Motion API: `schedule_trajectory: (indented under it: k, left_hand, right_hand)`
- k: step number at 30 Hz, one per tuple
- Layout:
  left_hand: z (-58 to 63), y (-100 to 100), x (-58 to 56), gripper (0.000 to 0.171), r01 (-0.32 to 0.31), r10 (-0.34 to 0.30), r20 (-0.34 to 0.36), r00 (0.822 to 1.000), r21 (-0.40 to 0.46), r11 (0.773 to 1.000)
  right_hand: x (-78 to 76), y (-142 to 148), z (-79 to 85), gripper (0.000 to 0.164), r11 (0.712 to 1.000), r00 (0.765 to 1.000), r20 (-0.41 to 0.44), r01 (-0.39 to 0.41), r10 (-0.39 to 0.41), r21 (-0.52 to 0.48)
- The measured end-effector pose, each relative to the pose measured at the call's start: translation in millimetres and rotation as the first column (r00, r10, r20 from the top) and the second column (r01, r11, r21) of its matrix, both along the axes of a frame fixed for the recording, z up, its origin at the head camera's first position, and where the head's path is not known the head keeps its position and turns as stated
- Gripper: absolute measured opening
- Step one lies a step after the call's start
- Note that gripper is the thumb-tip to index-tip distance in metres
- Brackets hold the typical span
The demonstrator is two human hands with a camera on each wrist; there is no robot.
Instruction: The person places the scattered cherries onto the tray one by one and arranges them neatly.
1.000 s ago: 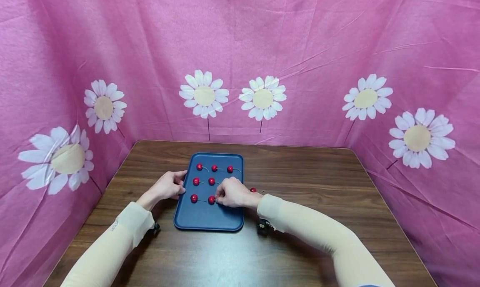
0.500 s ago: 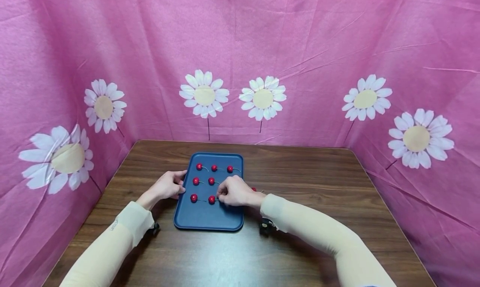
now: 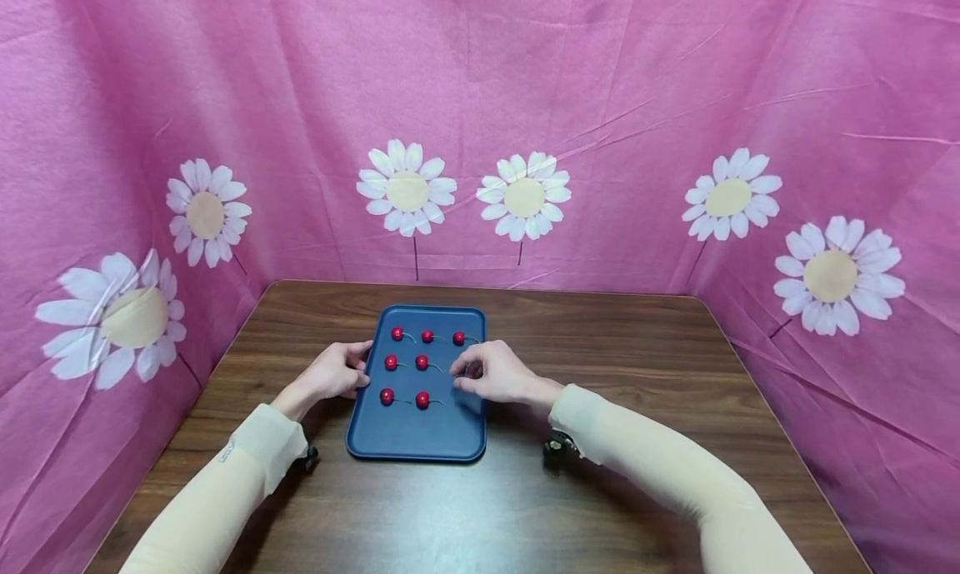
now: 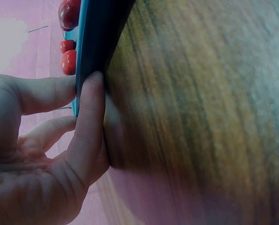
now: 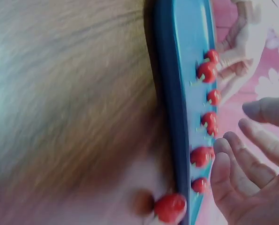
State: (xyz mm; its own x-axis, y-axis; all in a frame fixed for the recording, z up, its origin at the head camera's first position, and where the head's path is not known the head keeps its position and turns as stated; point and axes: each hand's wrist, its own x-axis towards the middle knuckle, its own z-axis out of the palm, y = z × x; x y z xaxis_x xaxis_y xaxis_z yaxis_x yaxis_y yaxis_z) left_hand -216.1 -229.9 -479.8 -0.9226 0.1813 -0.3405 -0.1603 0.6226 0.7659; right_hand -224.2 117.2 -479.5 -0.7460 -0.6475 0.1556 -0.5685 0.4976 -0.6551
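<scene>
Red cherries point(image 3: 422, 362) with thin stems lie in rows on a blue tray point(image 3: 416, 449). At the tray's left edge my left hand point(image 3: 333, 371) grips the rim; in the left wrist view its fingers point(image 4: 90, 126) lie against the tray's side and rim. My right hand point(image 3: 495, 372) hovers over the tray's right side, fingers loosely bent and spread, nothing between them. The front-row cherry point(image 3: 423, 400) lies just left of it, its stem free. One more cherry point(image 5: 169, 208) sits on the table outside the tray in the right wrist view; the right hand hides it in the head view.
The brown wooden table point(image 3: 615, 341) surrounds the tray. Pink cloth point(image 3: 630, 74) printed with white daisies hangs behind and on both sides. Each wrist wears a small dark camera, like the one point(image 3: 555, 446) under the right cuff.
My right hand has let go of the front-row cherry's stem and moved back and to the right, its fingers loosening. The left hand stays at the tray's edge.
</scene>
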Motion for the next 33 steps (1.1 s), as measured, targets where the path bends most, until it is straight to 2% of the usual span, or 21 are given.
schedule_trajectory:
  k: [8, 12, 18, 23, 29, 33]
  left_hand:
    - [-0.7, 0, 0.5, 0.079, 0.006, -0.006, -0.004, 1.0, 0.004, 1.0]
    - [-0.3, 0, 0.5, 0.079, 0.001, -0.001, 0.001, 1.0, 0.004, 1.0]
    - [0.6, 1, 0.7, 0.078, 0.007, -0.007, -0.001, 1.0, 0.01, 1.0]
    - [1.1, 2, 1.5, 0.078, 0.013, -0.013, -0.013, 1.0, 0.017, 1.0]
    - [2.1, 2, 2.0, 0.078, 0.012, -0.012, -0.01, 1.0, 0.021, 1.0]
    - [1.2, 2, 1.9, 0.078, 0.011, -0.011, -0.01, 1.0, 0.021, 1.0]
  right_hand:
    - [-6.4, 32, 6.0, 0.027, 0.997, 0.995, 0.082, 0.059, -0.054, -0.058]
    - [-9.3, 48, 7.1, 0.029, 0.992, 0.991, 0.093, 0.099, -0.092, -0.074]
    - [-12.9, 69, -1.1, 0.033, 0.988, 0.988, 0.081, 0.138, -0.132, -0.069]
    - [-12.7, 82, -8.9, 0.032, 0.991, 0.986, 0.108, 0.128, -0.124, -0.03]
    - [-12.2, 90, -17.9, 0.023, 0.998, 0.997, 0.04, 0.062, -0.063, 0.017]
    - [-11.4, 92, -22.8, 0.018, 0.998, 0.998, 0.01, 0.06, -0.06, 0.013]
